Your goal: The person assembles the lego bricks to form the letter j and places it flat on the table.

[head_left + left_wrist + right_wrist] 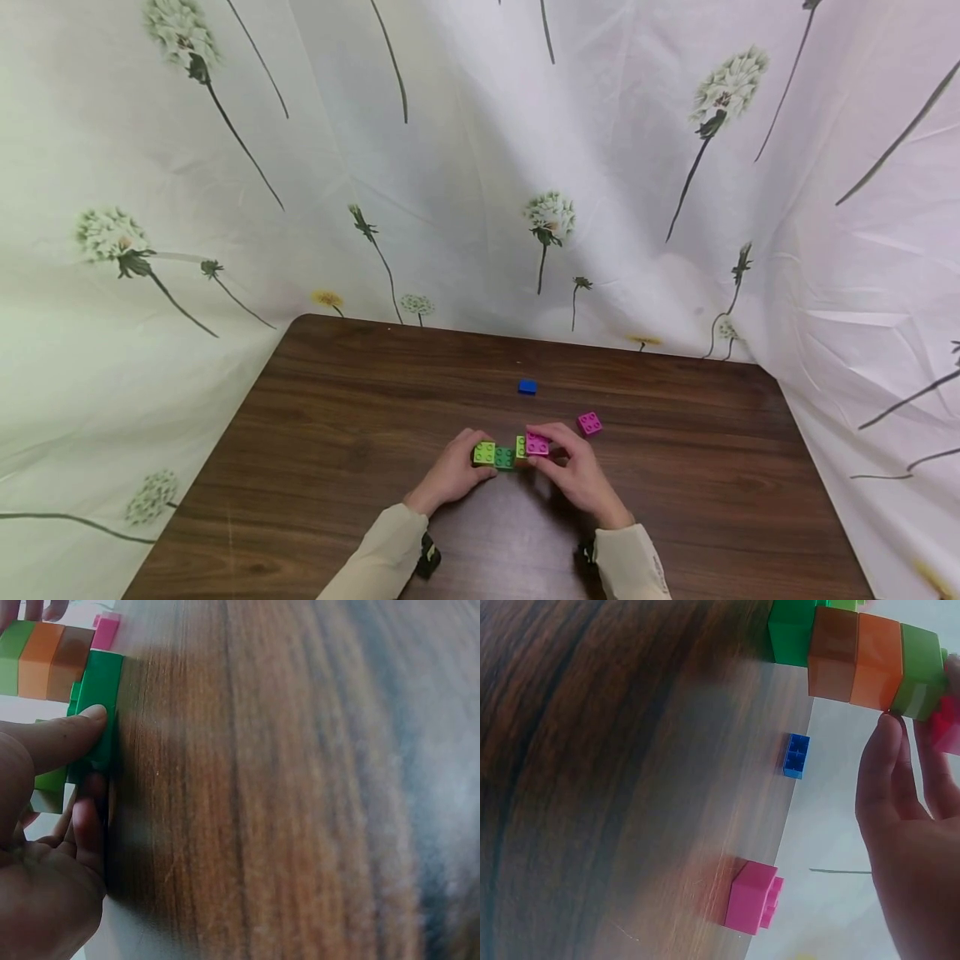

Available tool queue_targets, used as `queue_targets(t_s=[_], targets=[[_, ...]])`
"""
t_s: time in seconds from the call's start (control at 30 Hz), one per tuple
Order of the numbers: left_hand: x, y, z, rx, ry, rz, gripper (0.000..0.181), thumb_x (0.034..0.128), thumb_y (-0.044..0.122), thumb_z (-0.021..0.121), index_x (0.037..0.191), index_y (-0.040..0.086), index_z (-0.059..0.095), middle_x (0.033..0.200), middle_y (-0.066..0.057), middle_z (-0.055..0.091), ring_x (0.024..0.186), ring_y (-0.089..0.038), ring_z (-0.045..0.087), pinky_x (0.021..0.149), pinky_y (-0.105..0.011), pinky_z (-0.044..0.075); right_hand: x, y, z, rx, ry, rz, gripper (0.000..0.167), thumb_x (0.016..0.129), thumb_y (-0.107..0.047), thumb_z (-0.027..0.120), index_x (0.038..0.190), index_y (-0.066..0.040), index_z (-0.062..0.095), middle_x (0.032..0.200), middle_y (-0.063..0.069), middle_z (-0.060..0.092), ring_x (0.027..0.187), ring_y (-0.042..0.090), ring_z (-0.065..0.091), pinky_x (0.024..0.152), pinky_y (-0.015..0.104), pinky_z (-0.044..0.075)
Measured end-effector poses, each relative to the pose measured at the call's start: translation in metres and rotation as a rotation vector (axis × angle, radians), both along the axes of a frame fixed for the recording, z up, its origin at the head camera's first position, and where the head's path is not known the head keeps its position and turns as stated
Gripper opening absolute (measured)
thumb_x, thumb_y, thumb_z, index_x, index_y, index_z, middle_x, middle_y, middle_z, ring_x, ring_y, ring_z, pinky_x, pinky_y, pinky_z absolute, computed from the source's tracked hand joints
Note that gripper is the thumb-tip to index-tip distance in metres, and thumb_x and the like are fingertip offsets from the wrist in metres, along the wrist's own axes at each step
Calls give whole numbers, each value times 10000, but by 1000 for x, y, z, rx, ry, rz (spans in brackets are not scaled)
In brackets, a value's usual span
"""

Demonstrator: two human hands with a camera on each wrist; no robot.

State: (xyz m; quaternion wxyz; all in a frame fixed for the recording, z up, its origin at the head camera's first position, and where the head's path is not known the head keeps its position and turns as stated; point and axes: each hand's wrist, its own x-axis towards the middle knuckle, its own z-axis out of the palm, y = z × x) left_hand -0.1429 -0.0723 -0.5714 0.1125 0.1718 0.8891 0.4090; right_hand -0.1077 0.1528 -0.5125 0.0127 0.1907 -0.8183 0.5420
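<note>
Left hand has the dark green brick gripped, right hand is pinching a pink brick up and right of it, blue brick sits behind it on the bench.

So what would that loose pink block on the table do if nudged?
The loose pink block would probably slide rather than roll, given its flat sides. Its plastic-looking surface suggests it's stiff and light. Sitting studs up, it seems unlikely to tip.
</note>
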Motion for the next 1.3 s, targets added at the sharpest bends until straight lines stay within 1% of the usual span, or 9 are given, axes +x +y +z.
queue_targets(t_s=[0.17,0.47,0.6,0.8,0.93,1.3], targets=[[0,0,0,0,1,0,276,832,141,751,1071,112,615,1023,-39,559,914,-154,531,791,-332,451,0,-1,2,17,13,-8,379,846,17,694,1216,-35,628,1145,167,642,955,227,607,758,368,550],[-1,1,-2,-5,9,1,280,834,150,750,1077,114,615,1028,-35,560,916,-148,531,797,-331,450,0,0,-1,22,42,1,388,852,2,695,1230,-30,616,1147,169,636,942,257,612,745,405,552],[-1,1,-2,-6,11,4,278,834,151,750,1076,121,617,1027,-32,562,916,-150,531,798,-332,448,1,0,-2,22,65,5,380,858,-1,690,1230,-23,615,1144,167,635,936,269,616,737,385,552],[0,0,-1,-4,13,3,268,836,149,748,1070,123,620,1025,-30,562,916,-154,526,799,-336,444,1,-1,-1,23,108,12,369,863,10,678,1227,-6,615,1136,178,640,926,282,618,729,315,546],[-1,0,-1,-3,17,3,272,835,151,749,1073,121,620,1027,-32,563,919,-157,525,800,-341,445,1,-1,0,34,111,11,365,870,0,673,1230,-11,615,1140,175,641,936,272,616,733,301,543],[-1,0,-1,-10,19,8,275,832,151,751,1072,122,619,1020,-31,562,905,-150,522,789,-328,443,2,-3,2,52,136,7,378,864,11,676,1236,-6,610,1125,187,641,929,305,616,728,376,549]])
